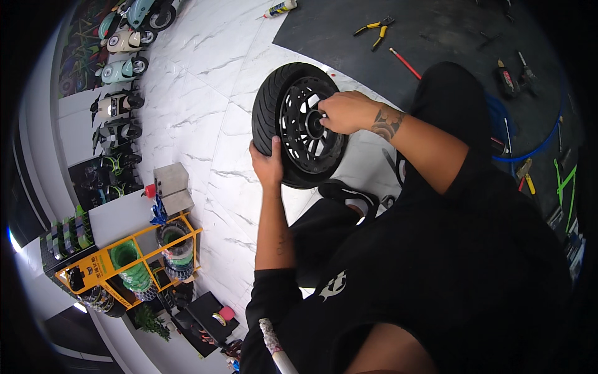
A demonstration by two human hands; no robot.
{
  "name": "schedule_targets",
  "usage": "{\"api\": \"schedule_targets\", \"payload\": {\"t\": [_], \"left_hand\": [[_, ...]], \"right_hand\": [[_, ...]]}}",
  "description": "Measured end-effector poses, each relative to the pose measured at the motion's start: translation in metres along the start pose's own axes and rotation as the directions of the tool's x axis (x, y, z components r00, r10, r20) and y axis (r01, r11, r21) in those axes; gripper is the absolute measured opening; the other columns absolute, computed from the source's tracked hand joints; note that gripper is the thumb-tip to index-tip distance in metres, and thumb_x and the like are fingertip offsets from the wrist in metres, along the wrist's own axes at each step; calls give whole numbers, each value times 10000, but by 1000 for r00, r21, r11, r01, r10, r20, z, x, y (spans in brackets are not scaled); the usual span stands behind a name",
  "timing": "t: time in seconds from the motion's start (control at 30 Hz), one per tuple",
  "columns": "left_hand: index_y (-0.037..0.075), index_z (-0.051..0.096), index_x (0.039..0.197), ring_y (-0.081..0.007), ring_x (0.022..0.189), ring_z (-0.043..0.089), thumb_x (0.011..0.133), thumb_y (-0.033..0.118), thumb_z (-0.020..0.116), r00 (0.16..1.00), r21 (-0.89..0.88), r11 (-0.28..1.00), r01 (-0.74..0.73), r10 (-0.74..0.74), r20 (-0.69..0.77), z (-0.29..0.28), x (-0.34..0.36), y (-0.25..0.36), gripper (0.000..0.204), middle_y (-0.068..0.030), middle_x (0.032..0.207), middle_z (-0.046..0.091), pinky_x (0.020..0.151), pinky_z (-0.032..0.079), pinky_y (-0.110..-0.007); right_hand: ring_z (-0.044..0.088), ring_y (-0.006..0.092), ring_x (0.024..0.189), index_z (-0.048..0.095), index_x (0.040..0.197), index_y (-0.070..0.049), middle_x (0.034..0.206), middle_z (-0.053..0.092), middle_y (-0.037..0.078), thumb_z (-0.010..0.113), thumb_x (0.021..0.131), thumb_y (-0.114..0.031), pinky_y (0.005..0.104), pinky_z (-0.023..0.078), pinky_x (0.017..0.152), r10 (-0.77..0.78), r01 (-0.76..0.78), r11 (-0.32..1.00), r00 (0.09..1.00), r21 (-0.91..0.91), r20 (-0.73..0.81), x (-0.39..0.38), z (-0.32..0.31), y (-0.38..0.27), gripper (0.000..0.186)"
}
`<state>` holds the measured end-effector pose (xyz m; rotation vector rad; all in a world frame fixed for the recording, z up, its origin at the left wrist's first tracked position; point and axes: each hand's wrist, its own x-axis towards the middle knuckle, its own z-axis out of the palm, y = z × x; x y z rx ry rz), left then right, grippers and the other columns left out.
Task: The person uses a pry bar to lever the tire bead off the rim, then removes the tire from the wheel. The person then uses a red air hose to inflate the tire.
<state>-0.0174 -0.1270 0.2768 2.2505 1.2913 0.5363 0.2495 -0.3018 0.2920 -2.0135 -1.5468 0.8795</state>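
Note:
A black scooter wheel with its tyre (pixel 271 103) stands tilted on the white floor between my feet. A brake disc and spoked rim face to the right. My left hand (pixel 268 165) grips the tyre's near left side, with the thumb on the tread edge. My right hand (pixel 344 112) is closed at the hub (pixel 314 124), its fingers curled against the centre. Whatever the right fingers pinch there is hidden by the hand.
On the dark mat (pixel 324 37) lie yellow-handled pliers (pixel 375 31), a red rod (pixel 406 64), a blue hose (pixel 529 156) and several tools. A glue bottle (pixel 280 8) lies by its corner. Parked scooters (pixel 124 70) and a yellow tyre rack (pixel 146 249) stand left. A cigarette (pixel 274 346) juts into view below.

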Motion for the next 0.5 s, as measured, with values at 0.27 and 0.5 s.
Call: {"api": "schedule_targets", "payload": {"t": [0.27,0.5], "left_hand": [[-36,493,1576,-334,1453,541,1084,455,623,933,-611,784,108,-293,-210,-37,59,-30,708,-240,1580,559,1203,415,-442],[-19,448,1597,-414,1352,645,752,562,954,999,-21,1000,2,-1,46,3,52,3,1144,-285,1473,645,1165,478,-442]], "right_hand": [[747,409,1094,754,1170,-40,1116,779,207,650,1014,-344,525,587,916,22,-22,1000,999,-9,-45,-25,-21,14,357],[766,242,1059,727,1321,-96,1128,793,124,686,1062,-339,378,601,941,16,323,898,652,297,-758,-85,-148,68,358]]}}
